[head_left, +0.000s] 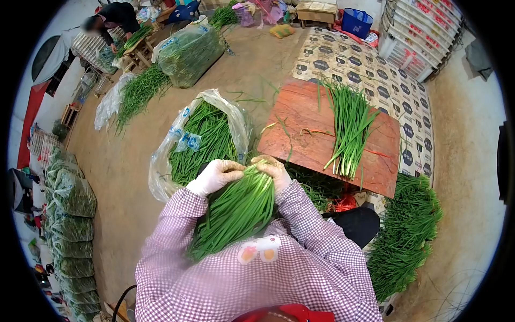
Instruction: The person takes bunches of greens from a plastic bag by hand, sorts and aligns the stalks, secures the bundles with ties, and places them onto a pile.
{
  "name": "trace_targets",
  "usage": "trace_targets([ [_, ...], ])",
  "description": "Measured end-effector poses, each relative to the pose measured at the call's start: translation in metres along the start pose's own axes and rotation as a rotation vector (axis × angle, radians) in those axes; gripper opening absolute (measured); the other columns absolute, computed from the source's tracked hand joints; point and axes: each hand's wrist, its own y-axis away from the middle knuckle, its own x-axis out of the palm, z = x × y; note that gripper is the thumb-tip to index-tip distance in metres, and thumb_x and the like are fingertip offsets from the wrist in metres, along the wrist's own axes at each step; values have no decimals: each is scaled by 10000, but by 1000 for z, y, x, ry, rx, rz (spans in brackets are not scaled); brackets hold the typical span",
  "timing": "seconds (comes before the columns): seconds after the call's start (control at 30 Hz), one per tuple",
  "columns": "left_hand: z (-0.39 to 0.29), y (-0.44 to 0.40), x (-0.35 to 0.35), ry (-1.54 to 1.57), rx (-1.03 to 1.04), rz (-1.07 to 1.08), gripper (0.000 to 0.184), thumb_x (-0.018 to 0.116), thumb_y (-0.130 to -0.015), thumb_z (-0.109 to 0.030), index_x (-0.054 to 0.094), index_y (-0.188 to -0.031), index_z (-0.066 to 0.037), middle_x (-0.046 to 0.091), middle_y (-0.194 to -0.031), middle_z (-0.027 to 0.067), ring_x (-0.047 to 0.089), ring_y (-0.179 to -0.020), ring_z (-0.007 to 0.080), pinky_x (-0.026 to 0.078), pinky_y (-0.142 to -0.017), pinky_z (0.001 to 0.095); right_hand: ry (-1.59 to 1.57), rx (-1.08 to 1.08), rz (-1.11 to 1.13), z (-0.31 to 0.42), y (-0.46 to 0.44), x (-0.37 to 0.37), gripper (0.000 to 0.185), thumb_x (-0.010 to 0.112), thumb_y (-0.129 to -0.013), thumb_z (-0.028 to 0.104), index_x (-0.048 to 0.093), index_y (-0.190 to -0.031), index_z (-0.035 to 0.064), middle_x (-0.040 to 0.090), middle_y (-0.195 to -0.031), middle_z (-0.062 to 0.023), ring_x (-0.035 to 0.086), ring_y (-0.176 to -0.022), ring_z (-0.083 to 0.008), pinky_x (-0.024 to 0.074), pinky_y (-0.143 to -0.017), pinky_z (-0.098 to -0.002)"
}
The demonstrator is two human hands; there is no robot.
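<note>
A bunch of long green stalks lies across my lap, its pale ends pointing away from me. My gloved left hand pinches at the left side of those pale ends. On their right side, my gloved right hand has its fingers wrapped round the stalk ends. Just beyond my hands, an open clear plastic bag is full of loose green stalks. To the right, another bunch rests on a reddish board, with a few stray stalks beside it.
Many green bundles are piled at the right. Filled plastic bags line the left side. A large wrapped bale stands at the back, and a person bends over greens at the upper left. White crates are stacked at the upper right.
</note>
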Motion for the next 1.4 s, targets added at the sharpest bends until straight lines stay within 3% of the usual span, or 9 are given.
trace_targets([
  [0.17,-16,5,25,-564,464,-430,194,703,-780,-176,624,-894,-41,579,-809,83,599,-725,239,489,-659,312,18,-18,-68,-4,-9,-3,218,589,-851,107,583,-1042,3,613,-919,-68,613,-813,-175,515,-754,-305],
  [0.23,-36,12,32,-841,457,-420,216,717,-773,-223,601,-829,-50,582,-829,76,588,-714,246,482,-631,323,93,-67,-56,-7,-14,-5,219,608,-851,121,589,-1038,9,617,-920,-67,611,-815,-175,514,-754,-302],
  [0.63,-40,-2,33,-1202,255,-316,165,633,-807,-241,633,-794,-77,619,-696,117,624,-619,297,493,-558,389,77,-68,-40,-11,-12,-6,219,621,-851,155,595,-1013,11,625,-932,-59,589,-882,-156,472,-822,-295],
  [0.73,-50,-8,26,-993,213,-160,197,607,-820,-255,644,-808,-62,629,-687,146,631,-641,323,510,-602,404,111,-69,4,-10,-12,-9,220,609,-860,176,588,-999,6,622,-930,-61,574,-902,-154,448,-856,-299],
  [0.77,-55,-12,21,-840,150,-74,194,599,-859,-226,637,-832,-38,644,-681,126,643,-607,262,510,-570,349,110,-69,5,-11,-12,-9,220,609,-860,176,588,-999,6,622,-930,-61,574,-902,-154,448,-856,-299],
  [0.87,-38,-29,8,51,-205,147,159,573,-916,-134,607,-898,20,684,-813,113,649,-652,139,500,-556,222,71,-65,55,-13,-15,-13,222,601,-868,187,579,-997,7,618,-910,-69,572,-886,-156,451,-848,-299],
  [1.07,-40,-35,0,350,-253,200,167,588,-895,-130,618,-938,28,686,-880,127,663,-703,171,527,-647,248,-15,-94,38,-17,-8,-8,290,591,-880,252,560,-968,-22,622,-817,-131,626,-779,-251,524,-760,-388],
  [1.27,-26,-40,-12,695,-211,250,245,632,-859,-180,625,-980,34,656,-987,130,619,-972,243,498,-864,386,64,-199,135,-40,-28,-39,421,661,-843,235,550,-1149,-33,605,-1126,-159,614,-980,-290,496,-875,-426],
  [1.4,-24,-39,-9,791,-221,240,232,632,-868,-206,627,-942,14,640,-1034,120,611,-1000,250,491,-917,413,41,-149,93,-43,-26,-41,350,640,-843,189,559,-1110,-23,621,-1088,-169,622,-967,-299,511,-849,-429],
])
